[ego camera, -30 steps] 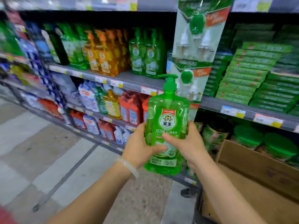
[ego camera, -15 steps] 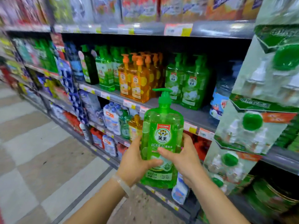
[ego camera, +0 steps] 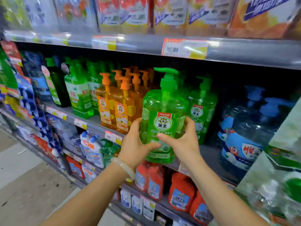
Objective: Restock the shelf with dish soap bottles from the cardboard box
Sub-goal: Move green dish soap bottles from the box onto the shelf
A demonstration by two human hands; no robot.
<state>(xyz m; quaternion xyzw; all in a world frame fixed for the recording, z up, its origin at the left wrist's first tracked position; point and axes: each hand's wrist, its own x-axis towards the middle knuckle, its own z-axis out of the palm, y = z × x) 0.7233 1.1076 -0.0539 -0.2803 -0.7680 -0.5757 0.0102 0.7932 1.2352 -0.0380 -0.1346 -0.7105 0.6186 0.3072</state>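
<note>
I hold a clear green dish soap bottle [ego camera: 164,115] with a green pump and a tiger label, upright, in both hands. My left hand [ego camera: 136,144] grips its lower left side and my right hand [ego camera: 182,141] its lower right side. The bottle hovers at the front edge of the middle shelf [ego camera: 96,122], just in front of matching green bottles [ego camera: 202,108] that stand on it. The cardboard box is out of view.
Orange pump bottles [ego camera: 120,108] stand left of the gap, with more green bottles [ego camera: 79,95] beyond them. Large blue jugs [ego camera: 249,128] fill the shelf to the right. Red bottles [ego camera: 180,191] sit on the shelf below. A hanging strip of green packets [ego camera: 280,176] juts out at right.
The bottle has risen and moved toward the middle shelf, held in both hands. My view has swung up and closer to the shelf; the cardboard box has dropped out of sight.
</note>
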